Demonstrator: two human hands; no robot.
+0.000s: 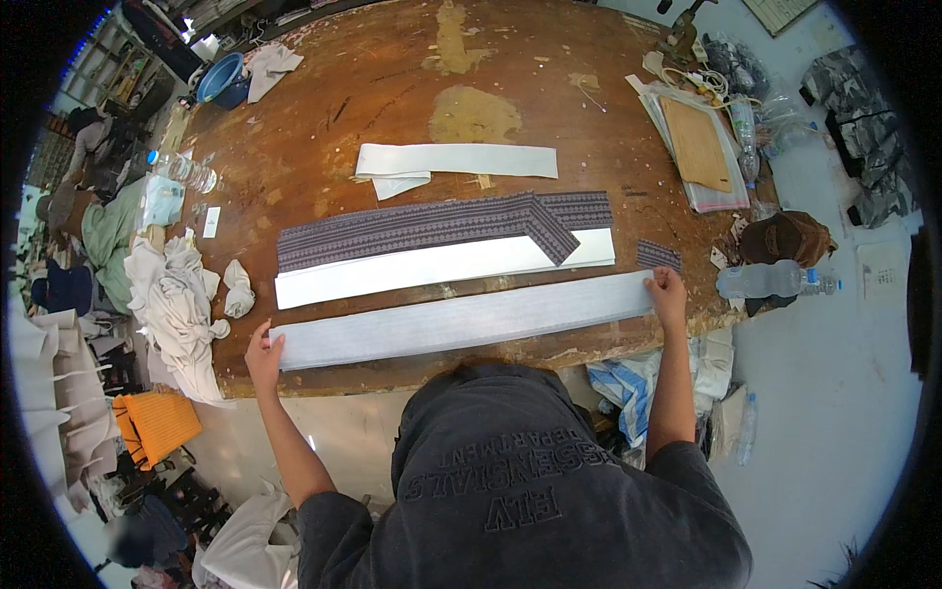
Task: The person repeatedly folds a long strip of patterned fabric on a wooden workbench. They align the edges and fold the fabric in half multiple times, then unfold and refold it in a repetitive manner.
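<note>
A long, pale whitish strip (464, 322), perhaps layered fabric or interlining, lies along the near edge of the wooden table. My left hand (263, 361) pinches its left end between thumb and fingers. At the strip's other end, my right hand (668, 298) grips the upper corner. Just beyond it is a stack of white strips (434, 269), partly covered by a dark grey patterned fabric band (397, 228) whose right part is folded over at an angle. A small piece of the same patterned fabric (659, 255) rests beside my right hand. Farther off lies a white strip (464, 160) with its left end folded under.
The worn wooden table (331, 81) bears crumpled cream cloth (176, 302) at left and a clear plastic bottle (184, 171). Its right side holds a brown board (694, 143) on plastic-covered sheets, a brown cap (786, 239) and another bottle (762, 280). A blue basin (223, 79) stands far left.
</note>
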